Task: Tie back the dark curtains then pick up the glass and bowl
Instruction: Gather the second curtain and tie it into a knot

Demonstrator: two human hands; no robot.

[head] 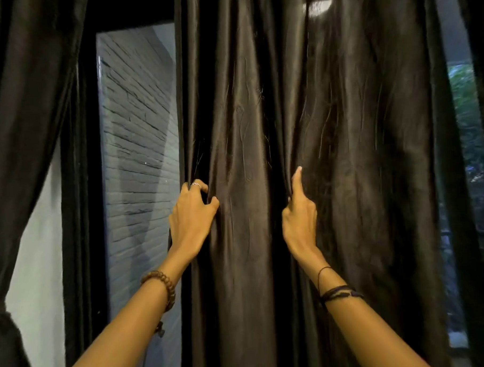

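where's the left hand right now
In the head view the left hand sits just left of centre, gripping the left edge of the dark curtain, beside the window showing a brick wall.

Your two forearms come up from the bottom of the frame, bare, with no sleeve in view on either. On your left wrist, lower left of centre, you wear a bracelet of round brown wooden beads (159, 286), with a small dark tassel or knot hanging beneath it. Your left hand (191, 216) carries a thin silver ring (195, 184) on one finger, near the knuckle. On your right wrist, lower right of centre, you wear several thin dark cord bands (338, 293) bunched together, plus one single fine dark thread looped a little higher. Your right hand (299, 211) shows a pale fingernail at the tip of its raised finger.
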